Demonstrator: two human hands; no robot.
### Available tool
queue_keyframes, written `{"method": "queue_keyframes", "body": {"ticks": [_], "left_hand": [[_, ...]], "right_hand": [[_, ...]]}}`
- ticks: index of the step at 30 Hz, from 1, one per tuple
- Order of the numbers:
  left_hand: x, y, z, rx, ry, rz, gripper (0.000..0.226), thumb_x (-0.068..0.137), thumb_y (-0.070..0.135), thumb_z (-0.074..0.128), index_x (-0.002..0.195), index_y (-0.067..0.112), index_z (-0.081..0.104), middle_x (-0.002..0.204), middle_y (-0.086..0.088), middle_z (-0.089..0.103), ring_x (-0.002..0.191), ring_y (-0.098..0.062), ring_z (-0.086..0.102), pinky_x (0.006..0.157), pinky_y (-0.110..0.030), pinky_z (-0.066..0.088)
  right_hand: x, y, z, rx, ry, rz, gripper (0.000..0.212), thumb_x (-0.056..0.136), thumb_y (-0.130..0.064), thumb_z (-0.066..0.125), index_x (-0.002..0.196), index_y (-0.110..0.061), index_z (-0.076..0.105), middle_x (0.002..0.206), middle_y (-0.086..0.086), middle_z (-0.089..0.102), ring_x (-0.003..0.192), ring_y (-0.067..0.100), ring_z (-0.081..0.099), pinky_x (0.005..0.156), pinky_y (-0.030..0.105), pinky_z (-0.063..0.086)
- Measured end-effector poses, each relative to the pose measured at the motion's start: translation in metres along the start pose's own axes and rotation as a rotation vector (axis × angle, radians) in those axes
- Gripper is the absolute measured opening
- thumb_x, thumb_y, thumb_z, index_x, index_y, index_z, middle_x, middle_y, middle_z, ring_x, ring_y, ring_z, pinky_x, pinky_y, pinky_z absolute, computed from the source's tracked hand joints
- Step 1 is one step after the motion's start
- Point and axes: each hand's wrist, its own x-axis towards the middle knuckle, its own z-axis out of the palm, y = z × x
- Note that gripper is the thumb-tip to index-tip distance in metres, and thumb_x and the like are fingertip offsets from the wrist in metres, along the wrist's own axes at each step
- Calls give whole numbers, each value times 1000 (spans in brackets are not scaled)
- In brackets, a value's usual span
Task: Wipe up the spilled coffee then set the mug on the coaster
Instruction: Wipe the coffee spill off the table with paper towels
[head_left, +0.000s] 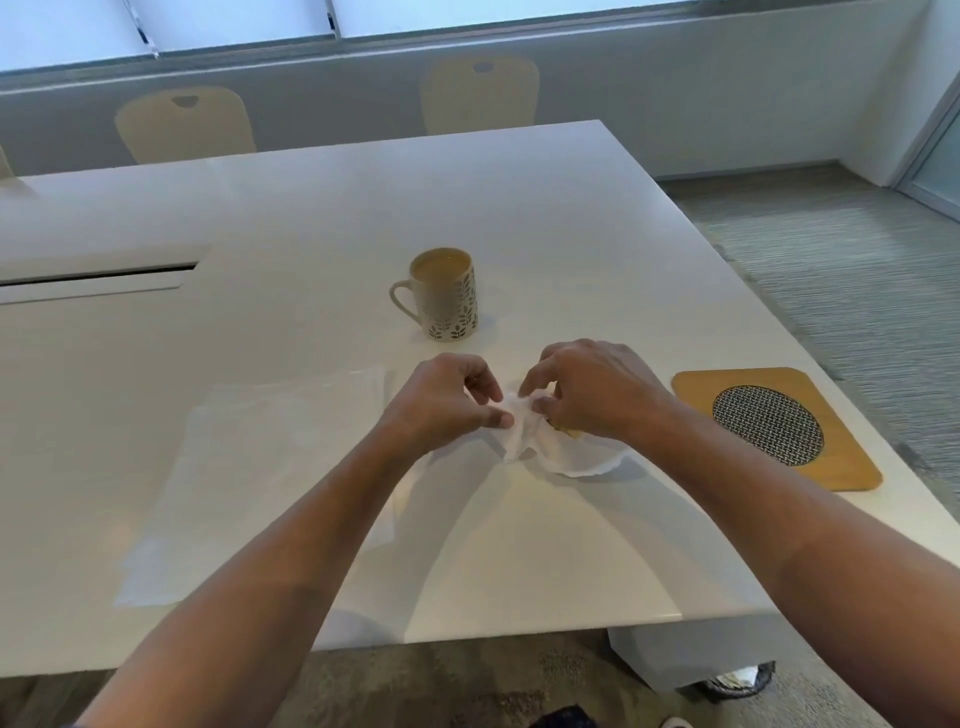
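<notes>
A cream mug with a leaf pattern stands upright on the white table, holding pale coffee, its handle to the left. Just in front of it my left hand and my right hand both pinch a crumpled white tissue low over the tabletop. A small brownish stain shows on the tissue under my right hand. The coaster, a tan rounded mat with a dark woven oval in its middle, lies flat to the right, near the table's right edge.
A flat sheet of thin white paper lies on the table to the left of my hands. A cable slot cuts the tabletop at the far left. Two beige chairs stand behind the table. Carpet lies beyond the right edge.
</notes>
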Motion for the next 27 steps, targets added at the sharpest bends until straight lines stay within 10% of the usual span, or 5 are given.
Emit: {"method": "queue_keyframes", "body": {"ticks": [8,13,21,27], "left_hand": [[-3,-17,-7,64,6,3,23,74,36,90,86,25,74,84,9,71,74,-5,61,64,-18,43],[-2,-23,-6,72,10,6,25,73,42,89,83,25,74,82,9,72,76,-6,63,64,-21,47],[-3,-21,-6,75,12,1,27,76,46,86,84,22,74,80,7,72,80,-9,66,66,-21,51],[-3,-20,-6,88,18,-21,30,77,50,84,85,23,74,83,7,72,83,-10,65,66,-22,50]], "right_hand": [[-6,-9,-3,-94,-58,-126,28,98,-27,58,114,-42,76,109,-13,66,94,14,66,68,27,47],[-7,-21,-8,-143,-143,-83,47,90,-68,58,120,-35,74,111,-9,66,95,15,66,75,30,50],[4,-26,0,-352,-133,-75,21,95,-15,60,99,-24,79,89,-3,67,69,17,61,47,21,31],[24,-11,-4,-323,-101,-85,23,94,-13,63,105,-27,79,105,0,76,90,25,72,74,31,58]]}}
